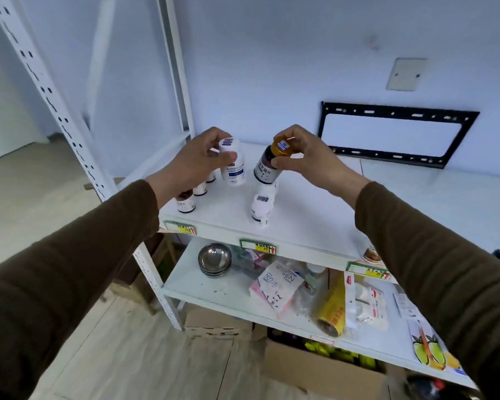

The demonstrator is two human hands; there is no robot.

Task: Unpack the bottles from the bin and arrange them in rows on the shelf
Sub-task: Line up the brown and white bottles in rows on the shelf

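My left hand (198, 157) grips a white bottle (233, 168) by its cap, just above the white top shelf (309, 215). My right hand (303, 157) holds a dark bottle with a gold cap (267, 168) by the cap, tilted, over the same shelf. Below that dark bottle stands another white bottle (261, 207) near the shelf's front edge. A row of small dark bottles (186, 202) runs along the shelf's left side, partly hidden by my left wrist. The bin is not in view.
The lower shelf (214, 287) holds stacked steel bowls (214, 259), mask packets (280, 282), a yellow roll (331, 311) and bags. Cardboard boxes (324, 370) sit on the floor beneath. A white perforated shelf post (70, 131) rises at left. A black wall bracket (396, 134) hangs behind.
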